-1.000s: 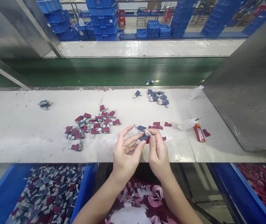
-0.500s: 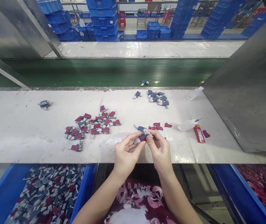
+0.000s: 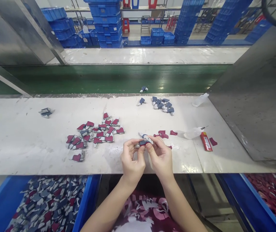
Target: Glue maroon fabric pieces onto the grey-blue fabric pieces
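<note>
Between my two hands, above the white bench, is a small grey, navy and dark-red plastic part (image 3: pixel 146 140). My left hand (image 3: pixel 133 161) pinches its left end with thumb and fingertips. The right end is gripped by my right hand (image 3: pixel 161 156), thumb in front and fingers behind. Fingers cover much of the part. Another navy-and-grey piece shows just behind it, partly hidden. Beyond my right fingers lie several loose dark-red pieces (image 3: pixel 161 133). A heap of red, navy and grey parts (image 3: pixel 101 130) spreads to the left, and navy-and-grey parts (image 3: pixel 162 104) cluster farther back.
At right are a white squeeze bottle with a thin tip (image 3: pixel 193 132), a red box (image 3: pixel 206 141) and another bottle (image 3: pixel 200 100). A green conveyor belt (image 3: pixel 109 79) runs behind the bench (image 3: pixel 38 141). Filled blue bins (image 3: pixel 87 196) stand below; a metal panel (image 3: pixel 256 96) rises at right.
Both hands keep hold of the part, which has turned to lie flatter. The navy-and-grey piece on the green belt has shifted left. The whole view has tilted slightly.
</note>
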The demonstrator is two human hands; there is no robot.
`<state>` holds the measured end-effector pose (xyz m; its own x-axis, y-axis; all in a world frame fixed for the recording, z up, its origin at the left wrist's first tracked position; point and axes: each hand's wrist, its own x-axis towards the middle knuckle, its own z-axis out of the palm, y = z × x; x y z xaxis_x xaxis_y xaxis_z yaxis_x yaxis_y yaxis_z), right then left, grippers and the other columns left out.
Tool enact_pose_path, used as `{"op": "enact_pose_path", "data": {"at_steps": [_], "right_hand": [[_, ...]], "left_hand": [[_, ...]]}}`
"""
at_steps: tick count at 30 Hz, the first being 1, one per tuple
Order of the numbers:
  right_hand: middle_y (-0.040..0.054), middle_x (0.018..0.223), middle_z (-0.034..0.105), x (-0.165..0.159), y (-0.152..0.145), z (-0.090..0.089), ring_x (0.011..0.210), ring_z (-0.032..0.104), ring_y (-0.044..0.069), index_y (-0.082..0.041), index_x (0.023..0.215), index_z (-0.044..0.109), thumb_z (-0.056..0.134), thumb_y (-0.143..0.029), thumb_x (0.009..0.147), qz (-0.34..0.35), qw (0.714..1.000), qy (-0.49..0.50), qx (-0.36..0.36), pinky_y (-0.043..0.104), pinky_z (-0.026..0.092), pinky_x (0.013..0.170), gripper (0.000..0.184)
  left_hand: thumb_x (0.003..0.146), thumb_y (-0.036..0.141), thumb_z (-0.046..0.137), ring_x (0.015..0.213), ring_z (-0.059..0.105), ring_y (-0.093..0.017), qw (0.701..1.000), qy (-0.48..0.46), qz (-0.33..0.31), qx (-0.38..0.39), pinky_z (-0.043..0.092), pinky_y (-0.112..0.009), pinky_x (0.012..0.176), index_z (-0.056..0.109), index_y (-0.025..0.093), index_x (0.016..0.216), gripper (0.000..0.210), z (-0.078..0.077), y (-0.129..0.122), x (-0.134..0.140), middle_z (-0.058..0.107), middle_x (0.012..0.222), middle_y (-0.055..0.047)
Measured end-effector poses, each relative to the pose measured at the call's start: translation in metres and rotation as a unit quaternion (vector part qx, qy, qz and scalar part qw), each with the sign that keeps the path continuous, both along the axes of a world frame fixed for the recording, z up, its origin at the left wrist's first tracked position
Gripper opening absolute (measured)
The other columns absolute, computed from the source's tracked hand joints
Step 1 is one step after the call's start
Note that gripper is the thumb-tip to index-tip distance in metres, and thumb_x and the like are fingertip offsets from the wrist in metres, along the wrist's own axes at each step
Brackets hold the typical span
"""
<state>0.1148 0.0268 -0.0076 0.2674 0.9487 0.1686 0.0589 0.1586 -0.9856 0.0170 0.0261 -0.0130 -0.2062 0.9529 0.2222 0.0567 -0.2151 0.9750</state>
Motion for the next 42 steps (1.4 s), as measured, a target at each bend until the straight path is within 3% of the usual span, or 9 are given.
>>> {"op": "enact_pose_path", "data": {"at_steps": [5,7,9,12,15,20,27,32,42], "right_hand": [[0.0086,0.111,0.067,0.002,0.006,-0.003,0.105,0.064,0.022,-0.024,0.114,0.068,0.052,-0.036,0.098,-0.054,0.995,-0.074,0.034,0.038,0.053,0.092,0.025],[0.0082,0.11,0.069,0.008,0.009,-0.004,0.101,0.066,0.021,-0.024,0.113,0.068,0.055,-0.038,0.096,-0.071,0.997,-0.034,0.011,0.037,0.055,0.088,0.026],[0.0074,0.105,0.071,0.015,0.011,-0.005,0.091,0.069,0.021,-0.024,0.111,0.07,0.065,-0.041,0.09,-0.064,0.997,0.028,-0.014,0.035,0.057,0.079,0.028],[0.0066,0.092,0.075,0.025,0.014,-0.005,0.079,0.07,0.02,-0.022,0.103,0.076,0.078,-0.043,0.078,-0.043,0.99,0.123,-0.046,0.031,0.056,0.066,0.033],[0.0061,0.087,0.077,0.03,0.016,-0.003,0.077,0.07,0.02,-0.023,0.099,0.078,0.083,-0.045,0.072,-0.059,0.977,0.193,-0.063,0.031,0.056,0.067,0.035],[0.0054,0.078,0.076,0.032,0.016,0.009,0.065,0.064,0.017,-0.022,0.095,0.08,0.084,-0.05,0.068,-0.086,0.968,0.225,-0.073,0.029,0.051,0.059,0.039],[0.0034,0.066,0.071,0.038,0.015,0.015,0.057,0.057,0.013,-0.018,0.079,0.078,0.085,-0.056,0.064,-0.086,0.959,0.251,-0.095,0.027,0.046,0.055,0.041],[0.0018,0.071,0.068,0.035,0.016,0.012,0.059,0.058,0.012,-0.017,0.082,0.073,0.075,-0.057,0.078,-0.059,0.956,0.264,-0.115,0.023,0.043,0.054,0.04],[0.0023,0.082,0.069,0.024,0.013,0.012,0.066,0.065,0.013,-0.02,0.11,0.065,0.068,-0.057,0.085,0.008,0.939,0.32,-0.124,0.025,0.051,0.062,0.045]], "left_hand": [[0.086,0.03,0.07,0.09,0.074,-0.019,0.985,0.013,-0.157,-0.066,0.06,-0.028,0.077,0.058,0.02,0.105,0.025,0.027,0.025,-0.018,0.074,0.103,-0.01],[0.086,0.035,0.07,0.082,0.074,-0.019,0.958,0.088,-0.266,-0.067,0.059,-0.029,0.076,0.06,0.02,0.106,0.027,0.042,0.055,-0.03,0.076,0.099,-0.009],[0.089,0.041,0.065,0.083,0.074,-0.02,0.939,0.149,-0.306,-0.046,0.058,-0.029,0.075,0.06,0.02,0.111,0.03,0.053,0.099,-0.039,0.077,0.093,-0.009],[0.095,0.045,0.052,0.085,0.073,-0.02,0.943,0.262,-0.204,0.006,0.056,-0.03,0.078,0.061,0.018,0.106,0.031,0.059,0.184,-0.04,0.076,0.096,-0.011],[0.09,0.033,0.06,0.102,0.069,-0.025,0.881,0.463,-0.102,-0.017,0.051,-0.034,0.094,0.065,0.014,0.105,0.025,0.052,0.265,-0.025,0.073,0.11,-0.014],[0.086,0.03,0.065,0.125,0.055,-0.037,0.851,0.519,-0.07,-0.045,0.044,-0.044,0.102,0.061,0.009,0.126,0.046,0.024,0.34,0.005,0.063,0.13,-0.023],[0.089,0.012,0.055,0.113,0.062,-0.034,0.829,0.553,-0.062,-0.052,0.047,-0.042,0.096,0.073,0.017,0.119,0.036,0.002,0.364,0.015,0.071,0.117,-0.017],[0.088,0.011,0.056,0.111,0.061,-0.033,0.826,0.56,-0.05,-0.042,0.046,-0.041,0.094,0.073,0.018,0.117,0.035,0.002,0.368,0.005,0.071,0.115,-0.016],[0.086,0.009,0.057,0.113,0.054,-0.036,0.872,0.487,-0.033,-0.038,0.039,-0.046,0.097,0.056,0.012,0.121,0.035,0.012,0.354,-0.006,0.062,0.114,-0.022]]}}
